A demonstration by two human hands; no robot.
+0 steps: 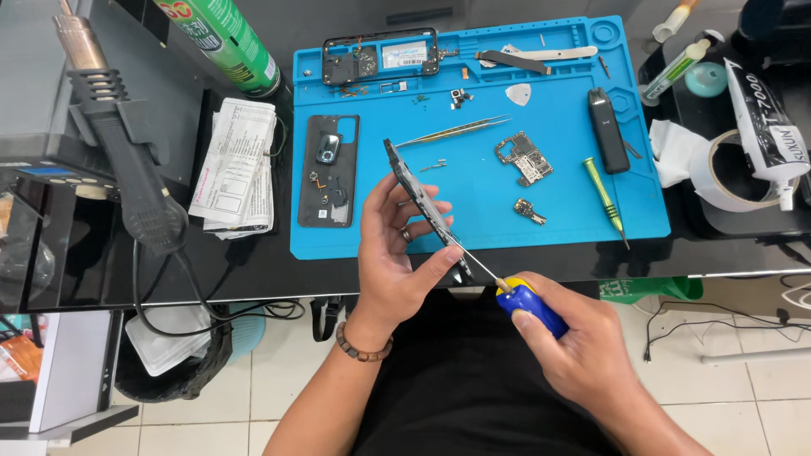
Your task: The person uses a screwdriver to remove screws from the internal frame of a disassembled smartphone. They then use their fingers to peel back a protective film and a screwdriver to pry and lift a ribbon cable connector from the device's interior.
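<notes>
Above the blue mat (557,203), the left hand (393,253) grips the phone frame (427,207) edgewise while the right hand (583,350) clasps a screwdriver (515,291) touching it.

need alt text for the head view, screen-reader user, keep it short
A person's left hand holds a dark phone frame on edge while the right hand works a blue-and-yellow-handled screwdriver against its lower end. Behind, a blue repair mat carries tweezers, a circuit board, a phone back cover and a green screwdriver.
</notes>
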